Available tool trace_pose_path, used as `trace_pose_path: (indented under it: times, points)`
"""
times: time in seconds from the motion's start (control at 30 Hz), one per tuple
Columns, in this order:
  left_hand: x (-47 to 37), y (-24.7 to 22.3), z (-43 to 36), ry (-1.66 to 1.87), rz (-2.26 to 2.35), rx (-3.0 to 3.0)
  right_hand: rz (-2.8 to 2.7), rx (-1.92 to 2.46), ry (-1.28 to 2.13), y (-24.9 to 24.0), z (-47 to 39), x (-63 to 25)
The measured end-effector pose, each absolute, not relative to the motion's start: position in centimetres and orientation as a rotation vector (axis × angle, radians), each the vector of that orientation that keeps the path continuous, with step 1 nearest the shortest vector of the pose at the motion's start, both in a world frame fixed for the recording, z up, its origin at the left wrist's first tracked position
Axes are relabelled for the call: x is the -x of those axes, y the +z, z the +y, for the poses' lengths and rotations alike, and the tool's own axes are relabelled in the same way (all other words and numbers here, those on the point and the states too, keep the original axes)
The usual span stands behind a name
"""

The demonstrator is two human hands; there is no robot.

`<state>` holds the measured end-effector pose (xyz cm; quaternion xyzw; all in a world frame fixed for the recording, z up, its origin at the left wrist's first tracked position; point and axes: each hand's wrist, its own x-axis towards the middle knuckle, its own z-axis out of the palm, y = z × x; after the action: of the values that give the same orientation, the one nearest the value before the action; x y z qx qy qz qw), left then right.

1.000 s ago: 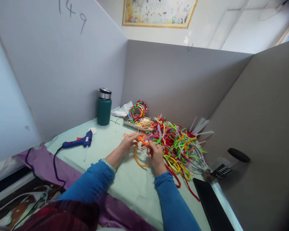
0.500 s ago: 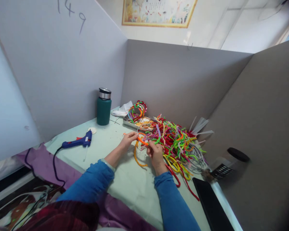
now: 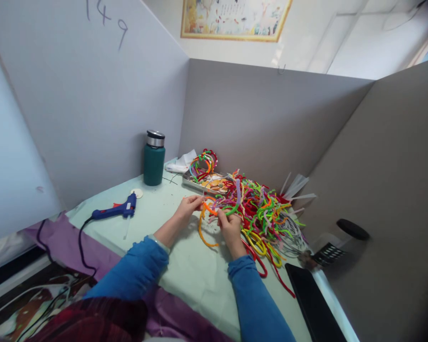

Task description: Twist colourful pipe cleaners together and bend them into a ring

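Between my two hands runs an orange fuzzy strip (image 3: 209, 208), which continues into green and purple lengths at its right. My left hand (image 3: 189, 209) pinches its left end, and my right hand (image 3: 230, 226) grips it near the orange and green part, with fingers closed. The purple length (image 3: 238, 191) stands up beyond my right hand. Below and between the hands, a yellow-orange strip (image 3: 204, 235) lies curved on the pale green tabletop. The fingertips hide parts of the held strip.
A heap of coloured fuzzy strips (image 3: 260, 204) lies right of my hands. Behind stands a metal tray (image 3: 192, 183) with coloured rings (image 3: 203, 164). A blue glue gun (image 3: 119, 209), green bottle (image 3: 154, 164) and black flat object (image 3: 316, 304) are around; grey panels enclose the table.
The green and purple part of the held strip has swung to the right and up. The pale thin loop above my hands no longer shows as an arc. Both hands have barely moved.
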<state>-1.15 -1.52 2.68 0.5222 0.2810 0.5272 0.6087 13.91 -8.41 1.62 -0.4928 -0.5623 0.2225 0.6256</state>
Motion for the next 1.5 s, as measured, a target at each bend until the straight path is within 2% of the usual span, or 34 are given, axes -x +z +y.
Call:
trace_pose_path:
  times: [0.13, 0.37, 1.0, 1.5]
  points:
    - [1.6, 3.6, -2.1, 1.044, 0.488, -0.993, -1.099, 1.023, 0.784, 1.6, -8.1, -14.4]
    - [1.6, 3.3, -2.4, 0.979, 0.439, -0.929, -1.018, 0.920, 0.996, 1.9, -8.2, -14.3]
    - [1.5, 3.0, -3.0, 0.901, 0.250, -0.994, -1.008, 0.808, 1.219, 1.4, -8.1, -13.9]
    - [1.3, 3.4, -3.3, 0.994, 0.300, -1.032, -1.043, 0.868, 1.169, 1.5, -8.1, -13.7]
